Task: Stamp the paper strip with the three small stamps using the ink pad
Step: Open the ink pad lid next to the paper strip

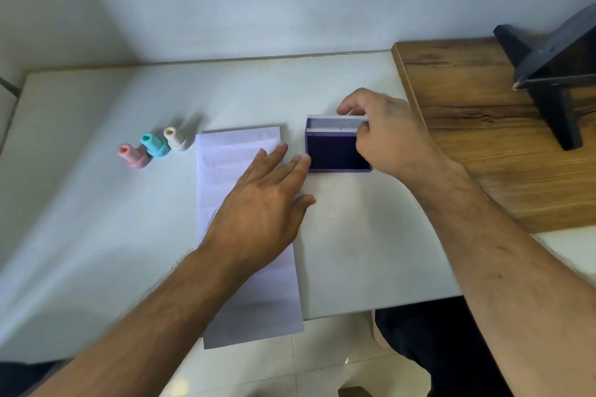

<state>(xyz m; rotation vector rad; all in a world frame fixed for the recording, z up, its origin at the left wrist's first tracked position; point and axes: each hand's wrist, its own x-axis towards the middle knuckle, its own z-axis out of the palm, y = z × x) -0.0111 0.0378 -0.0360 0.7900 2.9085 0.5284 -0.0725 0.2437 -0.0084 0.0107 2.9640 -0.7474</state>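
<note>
Head view: the paper strip (248,235) lies lengthwise on the white table (80,203), its near end hanging over the edge. The left hand (258,206) rests flat on it, fingers spread, fingertips touching the ink pad (337,151). The right hand (387,132) pinches the pad's raised lid (332,124). Farther left stand the pink stamp (132,156), teal stamp (154,145) and cream stamp (175,138), untouched.

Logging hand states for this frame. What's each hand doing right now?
Left hand: open, flat on the paper strip, fingertips at the ink pad.
Right hand: closed on the ink pad's lid, which is raised.
</note>
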